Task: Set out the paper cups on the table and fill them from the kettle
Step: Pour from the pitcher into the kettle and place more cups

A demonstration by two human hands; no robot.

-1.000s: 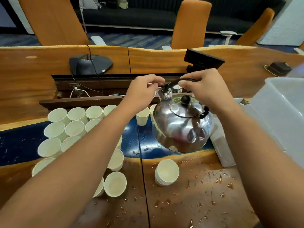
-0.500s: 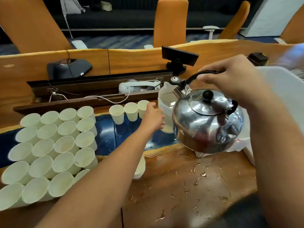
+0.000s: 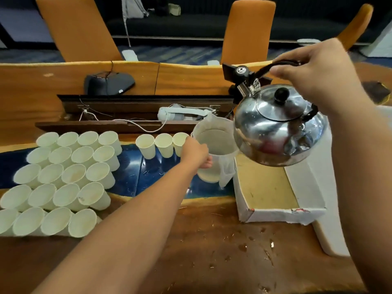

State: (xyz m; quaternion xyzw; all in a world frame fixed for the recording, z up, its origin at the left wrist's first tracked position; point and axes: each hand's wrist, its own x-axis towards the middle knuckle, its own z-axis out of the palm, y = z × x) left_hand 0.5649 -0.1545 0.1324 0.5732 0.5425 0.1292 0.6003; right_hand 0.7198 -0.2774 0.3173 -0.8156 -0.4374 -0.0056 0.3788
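The right hand was closed around the black handle of the kettle, holding it aloft and clear of the counter; a second earlier both hands had been at the kettle's spout cap, so the left had since let go and travelled forward. The left hand was now curled against the near side of a translucent jug, fingers wrapped toward its far side; whether the grip was fully closed could not be told, as the wrist hid the fingertips. The kettle hung just right of and above that hand, its spout pointing away and left, over the jug's far rim; no water was seen leaving it.

Three cups stood upright in a row immediately left of the left hand, the nearest touching or nearly touching its knuckles; a packed block of cups stood further left, well apart from either hand. An open white box lay below the kettle, right of the jug.

Judgement: the cups were set out; pouring into them had not begun; the reach for the jug suggested it was being steadied or moved, possibly to refill the kettle. Risk noted: droplets marked the counter near the person, and the nearest cup was liable to be knocked by the left hand.
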